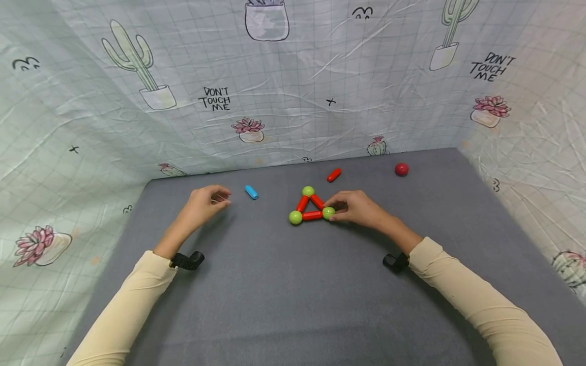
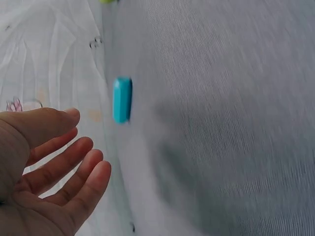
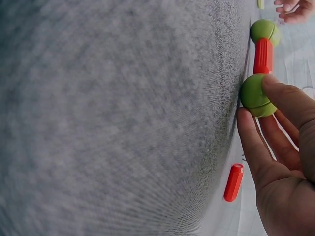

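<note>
Three green balls and three red rods form a flat triangle on the grey table. My right hand (image 1: 359, 207) pinches its right-hand green ball (image 3: 256, 93) between thumb and fingers. A red rod (image 1: 313, 215) runs from there to the left green ball (image 1: 295, 217), and another green ball (image 1: 308, 191) makes the far corner. My left hand (image 1: 203, 204) hovers over the table's left side, fingers loosely bent and holding nothing. Just right of it, apart from the fingertips, lies a blue rod (image 1: 251, 192), seen also in the left wrist view.
A loose red rod (image 1: 334, 175) lies behind the triangle, near the far edge. Farther right sits a dark red ball (image 1: 401, 169). Patterned cloth (image 1: 293, 76) hangs behind the grey table (image 1: 274, 284) and at both sides.
</note>
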`<act>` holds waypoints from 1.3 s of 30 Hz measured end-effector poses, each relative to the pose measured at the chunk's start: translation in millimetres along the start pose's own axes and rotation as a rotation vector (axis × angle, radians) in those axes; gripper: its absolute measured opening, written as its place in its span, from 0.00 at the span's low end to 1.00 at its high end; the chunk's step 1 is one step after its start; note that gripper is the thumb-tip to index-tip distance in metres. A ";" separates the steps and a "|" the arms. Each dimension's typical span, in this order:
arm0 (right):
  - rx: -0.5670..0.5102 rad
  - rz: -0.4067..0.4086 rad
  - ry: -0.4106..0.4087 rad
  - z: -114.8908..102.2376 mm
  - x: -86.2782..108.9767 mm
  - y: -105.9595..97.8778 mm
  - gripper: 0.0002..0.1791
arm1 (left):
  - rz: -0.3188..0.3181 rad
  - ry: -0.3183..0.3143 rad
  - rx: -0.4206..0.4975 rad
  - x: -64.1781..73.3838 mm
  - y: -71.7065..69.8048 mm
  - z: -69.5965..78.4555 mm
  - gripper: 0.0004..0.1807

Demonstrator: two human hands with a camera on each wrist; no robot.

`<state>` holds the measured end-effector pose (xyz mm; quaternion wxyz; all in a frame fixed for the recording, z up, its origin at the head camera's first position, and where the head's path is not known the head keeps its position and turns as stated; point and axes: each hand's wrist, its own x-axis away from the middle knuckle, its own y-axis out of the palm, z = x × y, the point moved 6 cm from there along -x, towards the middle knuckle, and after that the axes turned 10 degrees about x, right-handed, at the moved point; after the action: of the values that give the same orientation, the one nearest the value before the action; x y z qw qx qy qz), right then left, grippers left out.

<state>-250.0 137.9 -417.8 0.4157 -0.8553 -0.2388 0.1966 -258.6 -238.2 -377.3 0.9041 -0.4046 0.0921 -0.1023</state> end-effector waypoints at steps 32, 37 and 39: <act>0.042 -0.001 0.044 1.9 4.3 -0.5 0.19 | 0.040 -0.067 0.051 11.9 -52.8 -85.9 0.21; 0.010 -0.012 0.058 2.5 4.8 0.2 0.20 | 0.061 -0.078 0.061 17.2 -55.3 -98.7 0.22; 0.006 -0.012 0.057 2.7 4.5 0.3 0.20 | 0.074 -0.078 0.065 18.9 -56.2 -102.1 0.22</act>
<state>-247.7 142.0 -420.2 0.4262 -0.8578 -0.2316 0.1703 -272.1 -352.5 -403.7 0.9227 -0.3752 0.0683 -0.0561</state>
